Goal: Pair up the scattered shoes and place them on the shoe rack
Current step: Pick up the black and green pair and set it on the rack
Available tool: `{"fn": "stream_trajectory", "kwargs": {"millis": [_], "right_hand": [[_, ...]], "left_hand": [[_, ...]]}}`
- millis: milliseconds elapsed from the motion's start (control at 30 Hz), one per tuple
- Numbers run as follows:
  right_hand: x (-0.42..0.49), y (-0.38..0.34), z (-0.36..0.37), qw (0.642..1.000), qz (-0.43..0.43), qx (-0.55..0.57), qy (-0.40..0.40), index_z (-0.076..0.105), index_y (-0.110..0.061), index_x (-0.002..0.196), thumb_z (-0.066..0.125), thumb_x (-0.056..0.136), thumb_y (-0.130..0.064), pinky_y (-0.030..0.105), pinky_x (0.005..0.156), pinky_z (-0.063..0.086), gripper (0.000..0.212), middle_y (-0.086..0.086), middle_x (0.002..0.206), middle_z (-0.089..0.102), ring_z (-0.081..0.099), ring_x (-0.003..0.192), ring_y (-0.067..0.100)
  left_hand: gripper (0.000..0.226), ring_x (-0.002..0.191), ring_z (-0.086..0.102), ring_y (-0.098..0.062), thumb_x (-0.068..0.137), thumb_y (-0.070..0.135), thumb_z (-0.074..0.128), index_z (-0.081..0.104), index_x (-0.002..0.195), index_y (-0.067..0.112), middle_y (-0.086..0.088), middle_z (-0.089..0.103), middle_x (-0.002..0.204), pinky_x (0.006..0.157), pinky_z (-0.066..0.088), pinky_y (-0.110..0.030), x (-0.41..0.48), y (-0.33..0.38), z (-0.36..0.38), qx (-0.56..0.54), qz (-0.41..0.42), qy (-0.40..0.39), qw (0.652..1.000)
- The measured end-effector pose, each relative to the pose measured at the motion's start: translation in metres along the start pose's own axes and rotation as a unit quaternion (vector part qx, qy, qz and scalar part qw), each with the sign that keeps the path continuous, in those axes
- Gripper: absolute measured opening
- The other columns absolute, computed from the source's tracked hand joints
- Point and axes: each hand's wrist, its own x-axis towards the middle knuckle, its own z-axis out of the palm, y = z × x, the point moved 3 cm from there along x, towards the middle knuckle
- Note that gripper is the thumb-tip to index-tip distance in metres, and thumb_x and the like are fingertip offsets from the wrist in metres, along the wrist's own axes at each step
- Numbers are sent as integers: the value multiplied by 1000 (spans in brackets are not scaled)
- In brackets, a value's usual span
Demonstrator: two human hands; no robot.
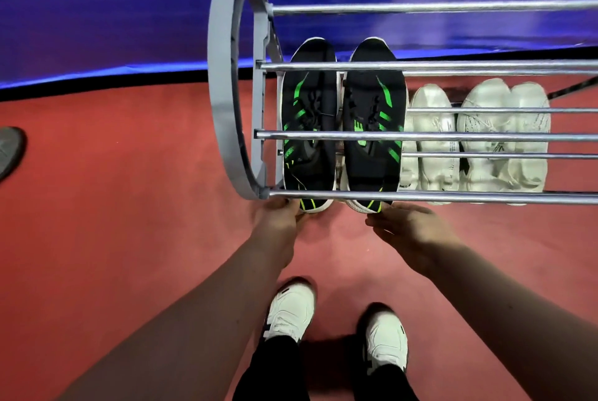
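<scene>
A pair of black shoes with green stripes lies side by side on a lower tier of the shoe rack (420, 196), the left black shoe (309, 122) beside the right black shoe (372, 122). My left hand (278, 216) touches the heel of the left one under the front bar. My right hand (407, 226) reaches to the heel of the right one with fingers fairly straight. To their right, white shoes (433, 141) and another white pair (504, 135) sit on a lower tier.
The rack's grey oval side frame (223, 83) stands at the left, chrome bars running right. Red floor surrounds it, a blue wall behind. A dark grey shoe (9, 151) lies at the far left edge. My own feet in white sneakers (291, 313) stand below.
</scene>
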Motion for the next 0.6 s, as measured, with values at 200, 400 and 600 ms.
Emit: {"fn": "stream_trajectory", "kwargs": {"millis": [200, 400, 600], "right_hand": [[9, -2, 13, 992, 48, -109, 37, 56, -3, 82, 42, 95, 2, 26, 70, 47, 20, 13, 78, 61, 61, 71, 20], [13, -6, 15, 983, 60, -166, 53, 59, -10, 94, 53, 90, -8, 27, 71, 47, 6, 8, 81, 59, 62, 71, 17], [16, -2, 13, 994, 61, -80, 39, 61, -3, 109, 51, 92, -2, 26, 72, 48, 20, 12, 98, 66, 62, 76, 17]], "left_hand": [[14, 87, 62, -21, 94, 2, 49, 60, 103, 1, -13, 61, 99, 89, 53, -30, 0, 3, 2, 1, -37, -10, 999], [11, 80, 67, -23, 96, 13, 49, 57, 102, 8, -13, 65, 96, 74, 56, -29, 0, 2, -3, 45, -78, -25, 996], [19, 80, 67, -23, 96, 19, 50, 58, 110, 9, -10, 64, 95, 64, 53, -29, -2, 3, -9, 105, -68, -54, 991]]}}
